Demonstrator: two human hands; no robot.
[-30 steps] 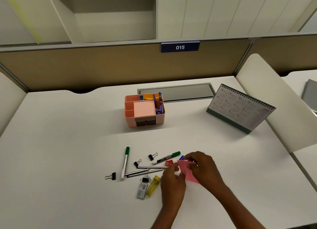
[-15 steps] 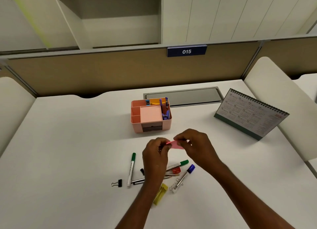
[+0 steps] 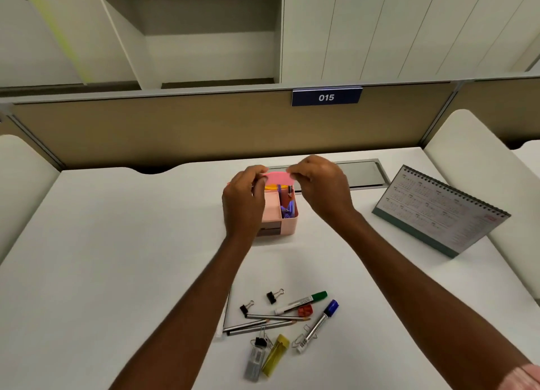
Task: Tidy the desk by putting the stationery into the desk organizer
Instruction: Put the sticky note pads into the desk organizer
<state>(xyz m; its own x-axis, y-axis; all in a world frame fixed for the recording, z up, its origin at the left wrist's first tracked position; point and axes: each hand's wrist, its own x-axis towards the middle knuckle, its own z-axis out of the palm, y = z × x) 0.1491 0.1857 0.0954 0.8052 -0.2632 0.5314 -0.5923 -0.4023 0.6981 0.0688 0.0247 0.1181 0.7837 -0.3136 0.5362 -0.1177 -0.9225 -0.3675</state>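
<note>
A pink sticky-note pad (image 3: pixel 278 177) is held level above the pink desk organizer (image 3: pixel 287 224). My left hand (image 3: pixel 244 201) pinches its left edge and my right hand (image 3: pixel 321 185) pinches its right edge. The left hand hides the organizer's left half. Inside the organizer I see purple and yellow items. Loose on the near desk lie a green-capped marker (image 3: pixel 301 302), a blue-capped marker (image 3: pixel 318 324), two pencils (image 3: pixel 271 321), black binder clips (image 3: pixel 274 295), a small red item (image 3: pixel 305 310), a yellow case (image 3: pixel 276 354) and a clear grey case (image 3: pixel 254 362).
A standing spiral calendar (image 3: pixel 444 211) is on the right of the white desk (image 3: pixel 117 258). A grey cable hatch (image 3: pixel 362 173) lies behind the organizer. A beige partition with a "015" label (image 3: pixel 325 97) closes the back; curved side dividers flank the desk.
Both hands lifted the pink pad from the desk near the loose stationery and carried it away from me to just above the organizer. The blue marker it covered now shows.
</note>
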